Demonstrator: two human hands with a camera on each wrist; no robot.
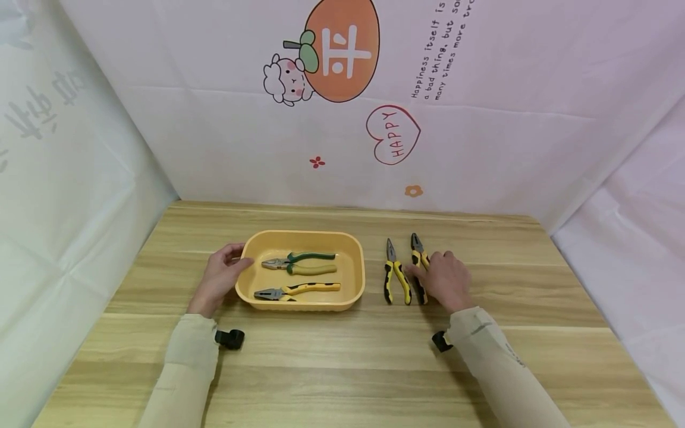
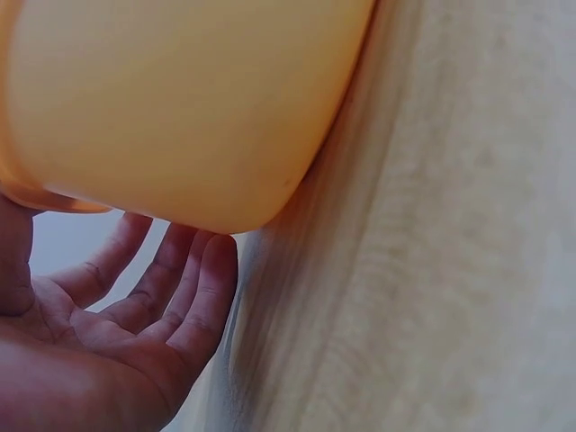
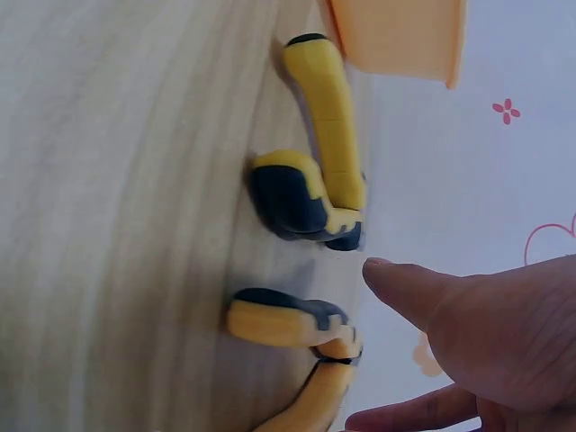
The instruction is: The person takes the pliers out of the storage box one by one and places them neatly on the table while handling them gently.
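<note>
My left hand (image 1: pixel 217 274) holds the left end of a yellow-orange plastic basin (image 1: pixel 353 255), thumb over the rim and fingers against the outer wall (image 2: pixel 171 108). Inside lie combination pliers with green and tan handles (image 1: pixel 313 269) and another pair with yellow-black handles (image 1: pixel 313 287). Right of the basin, long-nose pliers (image 1: pixel 398 276) with yellow-black handles lie on the table, jaws away from me. Over the rightmost pliers (image 1: pixel 417 249) hovers my right hand (image 1: pixel 447 279), partly covering their handles. In the right wrist view its thumb (image 3: pixel 405 288) and fingers are spread apart, holding nothing.
The wood-grain table (image 1: pixel 332 368) carries the basin and pliers. White printed cloth (image 1: pixel 241 148) hangs along the table's back edge, with more cloth at both sides. A black wrist device (image 1: pixel 230 339) sits by the left sleeve.
</note>
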